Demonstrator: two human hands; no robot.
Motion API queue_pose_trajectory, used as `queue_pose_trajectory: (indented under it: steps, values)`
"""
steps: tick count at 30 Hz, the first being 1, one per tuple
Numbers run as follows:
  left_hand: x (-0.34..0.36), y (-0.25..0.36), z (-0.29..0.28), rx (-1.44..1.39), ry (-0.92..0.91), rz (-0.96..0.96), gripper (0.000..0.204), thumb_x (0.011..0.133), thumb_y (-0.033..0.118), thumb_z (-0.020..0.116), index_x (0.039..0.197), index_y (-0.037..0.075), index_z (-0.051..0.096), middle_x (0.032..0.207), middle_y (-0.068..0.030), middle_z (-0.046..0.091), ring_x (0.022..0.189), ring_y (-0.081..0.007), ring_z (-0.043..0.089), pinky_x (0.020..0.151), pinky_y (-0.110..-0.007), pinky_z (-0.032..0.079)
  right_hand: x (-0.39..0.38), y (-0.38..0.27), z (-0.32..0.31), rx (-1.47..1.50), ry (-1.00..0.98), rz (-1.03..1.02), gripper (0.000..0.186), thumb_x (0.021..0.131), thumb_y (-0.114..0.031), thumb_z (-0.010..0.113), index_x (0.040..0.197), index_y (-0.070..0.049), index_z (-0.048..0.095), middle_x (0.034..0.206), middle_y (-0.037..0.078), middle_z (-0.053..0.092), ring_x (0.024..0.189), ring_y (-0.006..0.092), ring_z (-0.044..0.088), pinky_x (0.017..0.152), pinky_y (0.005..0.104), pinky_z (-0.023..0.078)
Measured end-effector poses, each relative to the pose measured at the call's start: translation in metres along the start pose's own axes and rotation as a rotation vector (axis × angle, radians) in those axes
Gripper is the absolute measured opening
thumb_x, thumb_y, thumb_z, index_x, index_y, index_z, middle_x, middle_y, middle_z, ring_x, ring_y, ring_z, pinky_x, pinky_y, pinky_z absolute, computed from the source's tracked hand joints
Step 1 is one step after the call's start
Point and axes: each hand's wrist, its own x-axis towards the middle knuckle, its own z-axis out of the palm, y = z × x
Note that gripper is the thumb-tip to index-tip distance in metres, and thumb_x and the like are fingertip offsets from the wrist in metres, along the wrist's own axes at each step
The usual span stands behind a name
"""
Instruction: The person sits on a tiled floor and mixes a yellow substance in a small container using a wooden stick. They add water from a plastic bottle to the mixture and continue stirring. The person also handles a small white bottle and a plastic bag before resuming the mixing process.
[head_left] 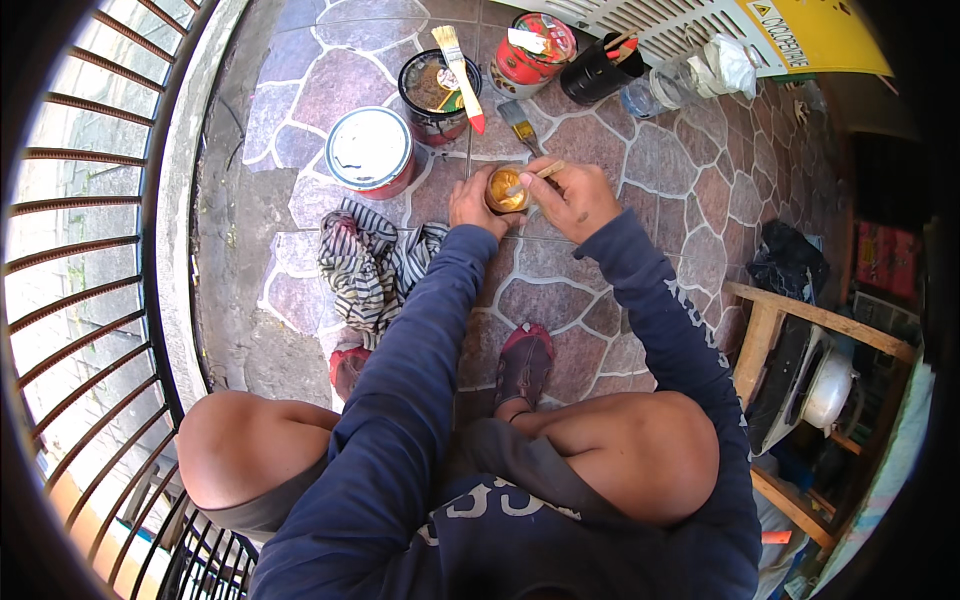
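Observation:
My left hand (477, 208) is wrapped round a small cup (506, 201) of golden-yellow paste on the paved floor. My right hand (577, 201) pinches a light wooden stick (541, 174) dipped in it. Just beyond them lies a grimy flat brush (519, 124). A white-bristled brush (462, 80) with a red-tipped handle rests across a dark tub (437, 125) of brownish material. Left of that stands a pail (368, 147) with a white lid. A striped rag (365, 262) lies in a crumpled heap left of my left arm.
Behind stand a red can (530, 60), a black holder with tools (599, 75) and a clear container (660, 92) with white cloth. A metal railing (156, 300) runs along the left. A wooden frame (820, 310) with a silver pot (825, 385) and a black bag (785, 258) are at right.

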Motion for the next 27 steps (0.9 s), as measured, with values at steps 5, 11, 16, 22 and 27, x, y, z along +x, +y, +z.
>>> queue_pose_trajectory:
  steps: [5,11,16,22,27]
  values:
    - [0.002,-0.001,0.004,0.016,-0.009,-0.051,0.081,0.049,0.019,0.093,0.121,0.013,0.057,0.112,-0.0108,0.065,0.105,-0.0327,0.056,0.097,-0.041,0.043,-0.001,0.000,0.002,-0.076,0.120,0.058,0.019,0.092,-0.021,0.062,0.094,-0.002,0.067,0.082,0.019,0.068,0.072,0.0367,0.067,0.063,0.0415,0.052]
    - [0.004,-0.002,0.006,-0.054,0.033,0.022,0.066,0.054,0.014,0.086,0.114,0.011,0.058,0.104,-0.0119,0.065,0.100,-0.0335,0.057,0.093,-0.042,0.045,-0.005,0.001,-0.001,-0.023,0.075,-0.062,0.020,0.094,-0.019,0.062,0.099,0.000,0.067,0.076,0.016,0.067,0.063,0.0240,0.067,0.058,0.0332,0.051]
    - [0.001,0.008,0.009,-0.181,0.096,0.058,0.064,0.055,0.011,0.085,0.111,0.008,0.056,0.107,-0.0148,0.064,0.099,-0.0351,0.061,0.089,-0.040,0.049,-0.010,-0.009,-0.012,0.027,0.050,-0.018,0.020,0.094,-0.020,0.061,0.096,0.000,0.066,0.078,0.019,0.066,0.070,0.0340,0.067,0.062,0.0383,0.051]
    - [0.000,0.051,0.007,-0.421,0.041,-0.001,0.067,0.055,0.010,0.085,0.113,0.005,0.051,0.109,-0.0168,0.063,0.102,-0.0340,0.063,0.088,-0.038,0.052,-0.018,-0.033,-0.048,-0.050,0.110,-0.082,0.019,0.096,-0.017,0.060,0.096,0.002,0.064,0.079,0.019,0.066,0.067,0.0313,0.066,0.060,0.0369,0.050]
    - [-0.001,0.100,-0.014,-0.392,0.068,0.150,0.068,0.054,0.008,0.084,0.114,0.004,0.052,0.107,-0.0166,0.063,0.101,-0.0333,0.064,0.088,-0.038,0.052,-0.012,-0.066,-0.096,-0.089,0.157,-0.084,0.019,0.097,-0.015,0.058,0.097,0.003,0.063,0.076,0.015,0.064,0.061,0.0233,0.064,0.057,0.0334,0.049]
